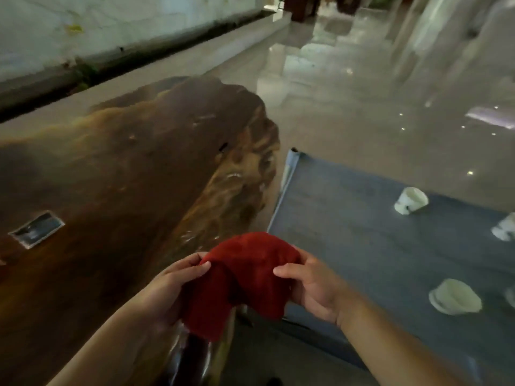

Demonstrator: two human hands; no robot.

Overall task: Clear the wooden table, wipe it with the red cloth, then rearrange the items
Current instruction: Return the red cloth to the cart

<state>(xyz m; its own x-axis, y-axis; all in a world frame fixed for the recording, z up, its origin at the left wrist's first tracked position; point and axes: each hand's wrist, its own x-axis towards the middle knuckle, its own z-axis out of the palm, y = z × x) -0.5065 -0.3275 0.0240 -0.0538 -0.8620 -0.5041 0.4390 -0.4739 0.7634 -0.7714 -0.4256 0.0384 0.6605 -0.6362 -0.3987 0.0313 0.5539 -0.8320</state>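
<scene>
Both hands hold the red cloth [245, 277] up between them, over the near right edge of the wooden table [117, 168]. My left hand [175, 285] pinches its left side, and my right hand [312, 288] grips its right side. The cloth hangs bunched and drooping below my fingers. The glossy brown slab table stretches away to the left and far side, bare except for a small dark rectangular plate [36, 229] set in its top. White cups lie on a blue-grey mat [348, 232] to the right: one [412, 204] tipped at the far side, another [455, 300] nearer.
A further white cup [503, 229] sits at the mat's right edge, cut off by the frame. Shiny tiled floor [362, 107] spreads beyond the table and mat. A pale wall with a dark gutter [111, 59] runs along the far left.
</scene>
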